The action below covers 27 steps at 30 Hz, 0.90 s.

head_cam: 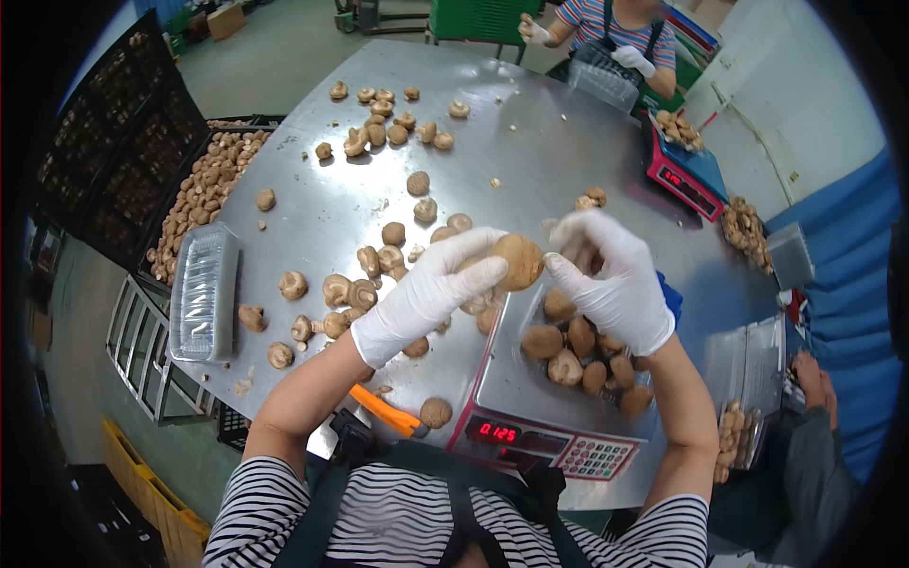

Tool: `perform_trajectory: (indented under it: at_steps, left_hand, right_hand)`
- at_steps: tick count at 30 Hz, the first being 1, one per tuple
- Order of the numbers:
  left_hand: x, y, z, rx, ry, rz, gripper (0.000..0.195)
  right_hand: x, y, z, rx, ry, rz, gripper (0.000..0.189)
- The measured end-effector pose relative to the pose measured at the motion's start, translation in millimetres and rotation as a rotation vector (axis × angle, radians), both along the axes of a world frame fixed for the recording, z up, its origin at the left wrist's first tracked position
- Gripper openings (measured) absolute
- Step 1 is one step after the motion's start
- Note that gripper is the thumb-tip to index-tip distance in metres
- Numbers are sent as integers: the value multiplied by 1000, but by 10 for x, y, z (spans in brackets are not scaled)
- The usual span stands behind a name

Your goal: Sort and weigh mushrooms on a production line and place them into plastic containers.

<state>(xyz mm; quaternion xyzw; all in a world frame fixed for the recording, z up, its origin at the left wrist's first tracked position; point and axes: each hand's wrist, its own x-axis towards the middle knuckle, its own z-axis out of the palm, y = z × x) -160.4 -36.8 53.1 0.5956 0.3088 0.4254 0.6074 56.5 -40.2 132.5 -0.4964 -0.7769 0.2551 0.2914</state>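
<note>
My left hand, in a white glove, grips a brown shiitake mushroom between thumb and fingers. My right hand, gloved too, is raised just right of it with fingers curled and apart from the thumb. The thumb tip is close to the mushroom; whether it touches cannot be told. Beneath my right hand, several mushrooms lie in a clear plastic tray on a red-rimmed digital scale with a lit display. More loose shiitake are scattered beside my left hand.
The metal table carries a stack of clear trays at its left edge and an orange-handled tool near me. A full mushroom crate stands left. A co-worker is across, near a second scale; another person is at right.
</note>
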Motion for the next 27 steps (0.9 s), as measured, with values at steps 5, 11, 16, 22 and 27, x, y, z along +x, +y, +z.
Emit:
perform_trajectory:
  at_steps: [5, 11, 16, 22, 27]
  left_hand:
    - [344, -36, 184, -173, -82, -124, 52]
    - [652, 54, 220, -28, 86, -232, 38]
    - [747, 127, -159, 208, 263, -97, 36]
    - [750, 86, -217, 234, 375, -108, 35]
    - [762, 22, -321, 440, 422, 17, 30]
  right_hand:
    - [222, -113, -28, 360, -184, 198, 54]
    - [1059, -406, 25, 80, -29, -184, 47]
    - [1488, -636, -376, -35, -166, -328, 46]
    - [1485, -552, -606, 43, -477, -171, 42]
    - [1417, -591, -529, 63, -467, -112, 42]
